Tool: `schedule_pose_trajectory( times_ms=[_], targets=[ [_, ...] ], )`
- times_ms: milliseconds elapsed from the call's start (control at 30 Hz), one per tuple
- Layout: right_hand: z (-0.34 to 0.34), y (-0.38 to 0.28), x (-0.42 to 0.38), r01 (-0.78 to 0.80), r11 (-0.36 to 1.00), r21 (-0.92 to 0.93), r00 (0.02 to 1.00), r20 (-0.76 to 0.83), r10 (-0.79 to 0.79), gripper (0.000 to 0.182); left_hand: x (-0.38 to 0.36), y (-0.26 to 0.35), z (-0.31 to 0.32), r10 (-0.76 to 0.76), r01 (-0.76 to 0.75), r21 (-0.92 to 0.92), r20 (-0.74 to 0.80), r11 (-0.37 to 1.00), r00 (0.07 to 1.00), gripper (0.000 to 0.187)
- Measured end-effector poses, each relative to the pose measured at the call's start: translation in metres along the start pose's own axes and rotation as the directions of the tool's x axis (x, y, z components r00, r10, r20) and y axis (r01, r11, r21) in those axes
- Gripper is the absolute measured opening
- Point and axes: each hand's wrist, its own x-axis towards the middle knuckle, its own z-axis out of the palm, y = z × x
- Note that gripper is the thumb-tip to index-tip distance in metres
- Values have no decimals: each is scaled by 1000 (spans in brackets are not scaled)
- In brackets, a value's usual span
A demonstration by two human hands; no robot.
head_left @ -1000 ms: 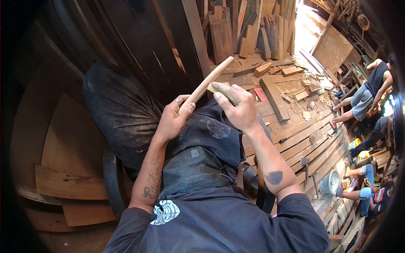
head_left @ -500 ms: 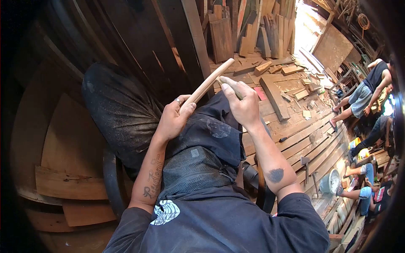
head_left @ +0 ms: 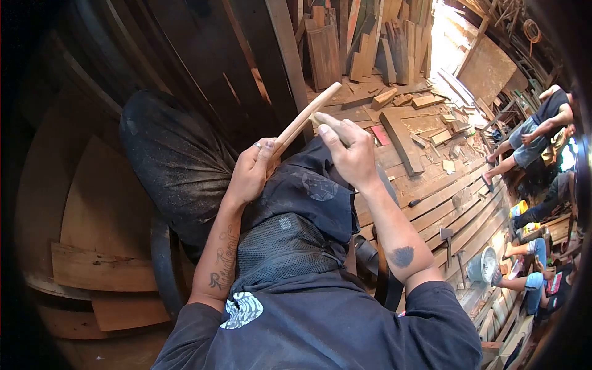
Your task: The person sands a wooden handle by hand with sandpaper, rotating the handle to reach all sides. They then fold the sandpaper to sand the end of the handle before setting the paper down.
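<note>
My left hand (head_left: pixel 251 171), with a ring on one finger, is closed round the lower end of a slim, smooth wooden piece (head_left: pixel 308 112). The piece slants up and to the right above my lap, its rounded tip free. My right hand (head_left: pixel 351 148) is at the right side of the piece, fingers bent and pressed together, fingertips touching or very near its middle. Something thin and tan seems to be under those fingertips, too small to make out. Dark, dusty trousers (head_left: pixel 179 154) cover my legs below.
Boards (head_left: pixel 324 58) lean at the back. A thick plank (head_left: pixel 401 143) and offcuts lie on the slatted floor. At the right are a hammer (head_left: pixel 461 265), an axe-like tool (head_left: pixel 447 240), a bucket (head_left: pixel 484 265) and a standing person (head_left: pixel 542 126); others sit lower down.
My right hand has shifted slightly left and down along the wooden piece. My left thumb has moved up, and the piece looks slightly turned. The standing person's arm has moved.
</note>
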Motion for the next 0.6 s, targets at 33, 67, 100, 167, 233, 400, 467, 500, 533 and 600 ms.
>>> schedule_pose_trajectory(
  times_ms=[33,67,100,167,233,400,467,500,533,600],
  targets=[
    [2,5,2,31,999,22,997,-69,-30,36,1,-2,0,-4,4,-5,5,1000,1000,47],
    [2,6,2,22,1000,17,997,-74,-21,36,1,-4,-1,3,-3,6,5,1000,1000,46],
    [1,6,3,13,1000,14,997,-80,-12,36,1,-2,-1,9,-9,17,3,1000,1000,45],
    [1,5,3,10,1000,9,998,-56,-9,36,-1,2,-1,3,-3,7,-4,1000,1000,44],
    [2,2,-2,16,1000,1,1000,0,-16,36,-2,5,0,-24,23,-39,-7,999,1000,43],
    [4,10,4,35,997,69,995,-96,-28,35,0,1,0,-5,6,-58,7,998,1000,39],
    [5,4,2,21,998,53,998,-60,-18,35,-1,2,0,-10,9,-74,-10,997,1000,39],
    [6,0,-2,24,999,35,999,-26,-24,35,-2,5,2,-25,22,-82,-25,996,999,38],
    [6,-2,-3,28,999,17,1000,7,-28,34,-2,7,3,-38,35,-91,-39,995,999,38],
    [4,5,-1,19,1000,14,1000,-11,-19,34,-1,2,0,-29,28,-95,-5,995,1000,39]
  ],
)
